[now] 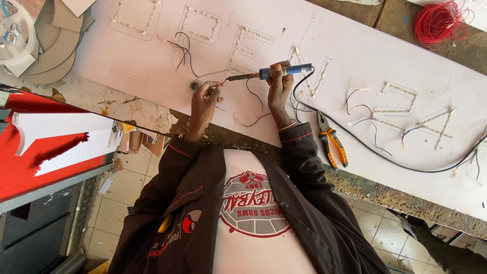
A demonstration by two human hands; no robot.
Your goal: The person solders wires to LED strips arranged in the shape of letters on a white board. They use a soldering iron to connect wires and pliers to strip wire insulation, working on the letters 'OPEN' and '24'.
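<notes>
My right hand (278, 83) grips the soldering iron (269, 73), my left hand (205, 96) pinches a wire (219, 86); this joint looks unfinished, and several sign-board (355, 56) leads hang loose.

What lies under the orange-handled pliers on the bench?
The orange-handled pliers rest on the large white sign panel, beside a black cable that runs to the blue-handled soldering iron in the right hand. The panel hides the workbench surface beneath.

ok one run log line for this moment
right hand: grips blue soldering iron | left hand: pinches thin wire at iron tip | under: white sign panel | nearby: orange-handled pliers
</notes>
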